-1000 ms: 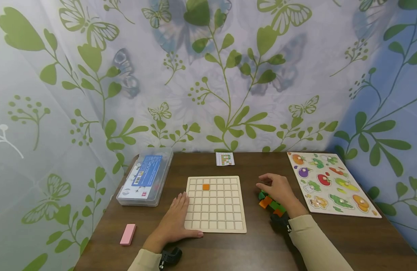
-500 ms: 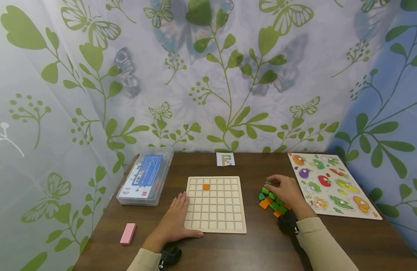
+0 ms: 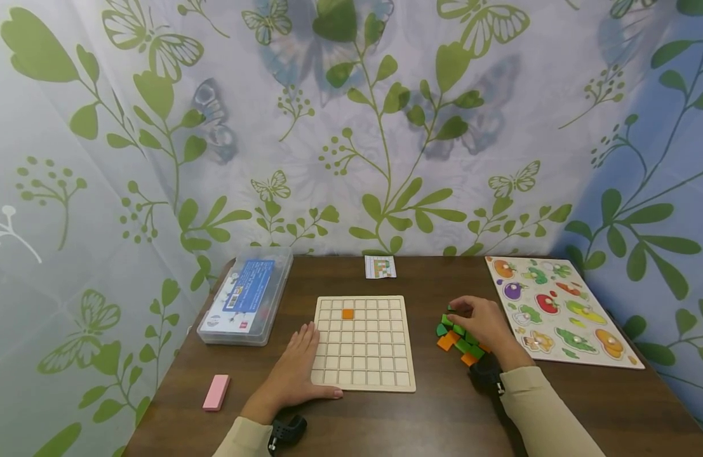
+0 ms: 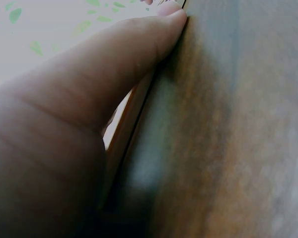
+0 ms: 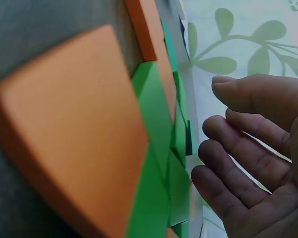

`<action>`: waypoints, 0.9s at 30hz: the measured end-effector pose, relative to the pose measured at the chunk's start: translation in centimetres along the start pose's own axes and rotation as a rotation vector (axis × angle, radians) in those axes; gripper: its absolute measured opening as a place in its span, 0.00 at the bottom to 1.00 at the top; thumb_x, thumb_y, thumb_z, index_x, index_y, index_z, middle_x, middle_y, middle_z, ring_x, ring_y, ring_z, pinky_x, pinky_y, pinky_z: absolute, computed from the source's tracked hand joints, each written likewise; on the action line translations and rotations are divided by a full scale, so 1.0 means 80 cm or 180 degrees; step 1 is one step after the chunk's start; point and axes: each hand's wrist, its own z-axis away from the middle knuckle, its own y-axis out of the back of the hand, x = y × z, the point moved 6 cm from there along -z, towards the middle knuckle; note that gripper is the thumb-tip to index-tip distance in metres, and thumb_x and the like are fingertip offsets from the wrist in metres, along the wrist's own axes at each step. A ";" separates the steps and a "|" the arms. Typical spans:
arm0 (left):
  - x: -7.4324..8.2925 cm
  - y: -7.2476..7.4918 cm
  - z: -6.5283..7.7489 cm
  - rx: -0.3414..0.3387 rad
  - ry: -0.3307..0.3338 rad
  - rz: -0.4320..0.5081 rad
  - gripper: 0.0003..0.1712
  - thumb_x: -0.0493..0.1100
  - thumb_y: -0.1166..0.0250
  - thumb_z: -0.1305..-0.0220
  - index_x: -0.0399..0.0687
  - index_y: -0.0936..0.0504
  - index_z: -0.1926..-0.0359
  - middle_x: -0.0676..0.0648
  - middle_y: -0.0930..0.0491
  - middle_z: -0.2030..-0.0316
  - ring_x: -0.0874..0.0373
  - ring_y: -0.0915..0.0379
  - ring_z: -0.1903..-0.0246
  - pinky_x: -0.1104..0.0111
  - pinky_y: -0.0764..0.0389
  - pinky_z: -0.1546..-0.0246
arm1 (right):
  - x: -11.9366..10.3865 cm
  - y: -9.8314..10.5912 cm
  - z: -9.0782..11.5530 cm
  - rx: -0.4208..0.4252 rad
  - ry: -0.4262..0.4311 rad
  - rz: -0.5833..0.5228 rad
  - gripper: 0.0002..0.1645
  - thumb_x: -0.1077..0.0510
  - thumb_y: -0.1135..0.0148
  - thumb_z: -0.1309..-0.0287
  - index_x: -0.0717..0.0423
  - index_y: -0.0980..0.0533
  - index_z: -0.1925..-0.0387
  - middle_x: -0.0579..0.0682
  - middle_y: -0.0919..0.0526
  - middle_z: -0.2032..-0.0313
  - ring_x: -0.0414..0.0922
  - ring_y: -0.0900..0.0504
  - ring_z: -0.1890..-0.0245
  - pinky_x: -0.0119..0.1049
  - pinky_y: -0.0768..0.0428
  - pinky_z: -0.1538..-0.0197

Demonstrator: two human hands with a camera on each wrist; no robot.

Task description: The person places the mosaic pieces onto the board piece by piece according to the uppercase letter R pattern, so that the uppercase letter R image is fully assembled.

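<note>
Touching one grid board (image 3: 365,350), one orange tile (image 3: 348,314) inside: left hand (image 3: 291,373).

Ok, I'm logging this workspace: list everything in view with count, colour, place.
table: 1, brown, underneath
backdrop: 1, white-blue with green leaves, behind
grid board: 1, pale wood, table centre
single block: 1, orange, on grid board, far side
loose blocks: several, some hidden, green and orange, right of grid board
plastic case: 1, clear, labelled, far left
pink block: 1, pink, near left
printed card: 1, multicoloured, beyond grid board
vegetable puzzle: 1, cream, multicoloured, far right
sleeves: 2, beige, forearms
wristbands: 2, black, wrists
left hand: 1, at grid board's left edge
right hand: 1, over loose blocks
</note>
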 end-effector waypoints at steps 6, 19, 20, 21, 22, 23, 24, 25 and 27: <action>0.000 0.001 0.000 -0.0036 0.0046 -0.0006 0.85 0.90 0.37 0.55 0.31 0.53 0.18 0.33 0.58 0.18 0.39 0.64 0.19 0.48 0.56 0.23 | 0.005 -0.004 0.000 -0.0119 -0.0092 -0.0044 0.15 0.60 0.23 0.37 0.63 0.15 0.51 0.54 0.11 0.58 0.51 0.13 0.60 0.53 0.14 0.52; 0.002 0.002 0.001 -0.0074 0.0058 -0.0005 0.85 0.90 0.36 0.55 0.30 0.53 0.18 0.32 0.58 0.18 0.39 0.64 0.20 0.48 0.56 0.23 | 0.009 -0.010 0.000 -0.0143 -0.0044 0.0070 0.17 0.60 0.21 0.41 0.62 0.14 0.52 0.53 0.11 0.58 0.52 0.14 0.59 0.54 0.15 0.52; 0.002 0.002 0.001 -0.0070 0.0062 -0.0005 0.85 0.90 0.36 0.55 0.30 0.53 0.18 0.32 0.57 0.18 0.39 0.64 0.20 0.48 0.56 0.23 | 0.008 -0.010 -0.001 -0.0142 -0.0032 0.0078 0.16 0.61 0.21 0.41 0.62 0.14 0.52 0.53 0.11 0.58 0.52 0.14 0.59 0.54 0.15 0.52; 0.001 0.002 0.000 -0.0075 0.0072 -0.0005 0.85 0.90 0.36 0.55 0.31 0.53 0.18 0.33 0.58 0.18 0.40 0.64 0.19 0.48 0.56 0.23 | 0.007 -0.010 -0.001 -0.0136 -0.0023 0.0085 0.16 0.61 0.21 0.41 0.62 0.14 0.52 0.53 0.11 0.59 0.52 0.14 0.59 0.54 0.15 0.52; 0.002 0.002 0.000 -0.0072 0.0074 0.0002 0.85 0.90 0.36 0.55 0.31 0.53 0.18 0.33 0.58 0.18 0.40 0.64 0.19 0.48 0.56 0.23 | 0.007 -0.010 -0.001 -0.0131 -0.0013 0.0092 0.16 0.61 0.21 0.42 0.62 0.14 0.53 0.53 0.11 0.59 0.53 0.14 0.60 0.55 0.15 0.53; 0.002 0.003 0.000 -0.0070 0.0076 0.0009 0.85 0.90 0.36 0.55 0.31 0.53 0.18 0.33 0.57 0.18 0.40 0.64 0.19 0.48 0.56 0.23 | 0.006 -0.010 -0.001 -0.0123 -0.0003 0.0104 0.16 0.62 0.21 0.42 0.61 0.14 0.53 0.53 0.11 0.59 0.53 0.14 0.60 0.55 0.15 0.53; 0.002 0.003 0.001 -0.0066 0.0076 0.0017 0.85 0.90 0.36 0.55 0.31 0.53 0.18 0.33 0.57 0.18 0.40 0.64 0.19 0.48 0.56 0.23 | 0.005 -0.010 -0.002 -0.0121 0.0021 0.0113 0.15 0.62 0.21 0.42 0.62 0.14 0.53 0.53 0.11 0.59 0.53 0.14 0.60 0.55 0.15 0.53; 0.002 0.003 0.001 -0.0061 0.0071 0.0024 0.85 0.90 0.36 0.55 0.31 0.52 0.18 0.33 0.57 0.18 0.39 0.64 0.20 0.48 0.56 0.23 | 0.004 -0.011 -0.002 -0.0125 0.0051 0.0130 0.15 0.63 0.21 0.42 0.62 0.14 0.54 0.54 0.11 0.60 0.53 0.14 0.60 0.56 0.15 0.53; 0.002 0.003 0.001 -0.0059 0.0071 0.0028 0.85 0.90 0.36 0.55 0.31 0.52 0.18 0.33 0.57 0.18 0.39 0.64 0.20 0.48 0.55 0.23 | 0.004 -0.012 -0.002 -0.0124 0.0067 0.0171 0.14 0.63 0.21 0.42 0.62 0.14 0.54 0.53 0.11 0.60 0.53 0.14 0.60 0.56 0.16 0.53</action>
